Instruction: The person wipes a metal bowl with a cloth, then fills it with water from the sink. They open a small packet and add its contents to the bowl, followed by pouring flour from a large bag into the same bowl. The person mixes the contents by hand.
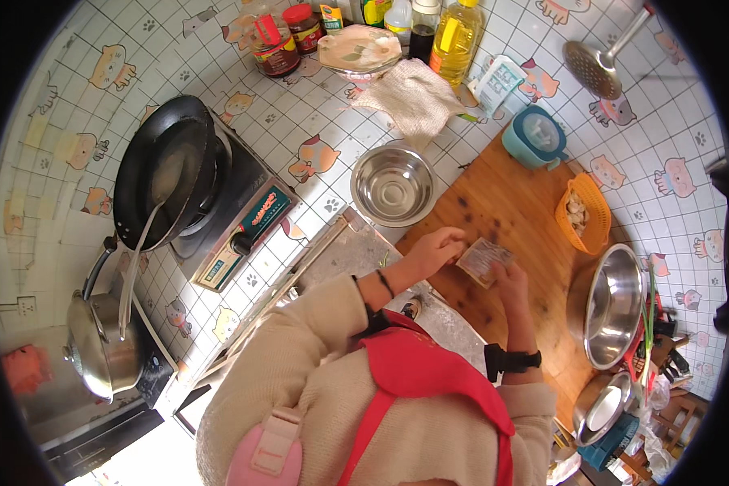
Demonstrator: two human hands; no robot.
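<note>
My right hand (pixel 509 279) grips a small, flat, clear rectangular box or packet (pixel 482 259) by its near right corner, above the wooden board (pixel 526 202). Just left of it, my left hand (pixel 442 248) is closed, its fingertips drawn together close to the packet's edge. Whatever those fingers may hold is too small to make out. Beyond my left hand stands a round steel bowl (pixel 393 185) with nothing visible inside.
Left is a black wok (pixel 166 174) with a ladle on a gas stove (pixel 243 235), beside a lidded steel pot (pixel 105 344). An orange basket (pixel 583 215), a teal container (pixel 535 138) and steel basins (pixel 611 308) line the right. Bottles (pixel 458 40) stand behind a cloth (pixel 413 97).
</note>
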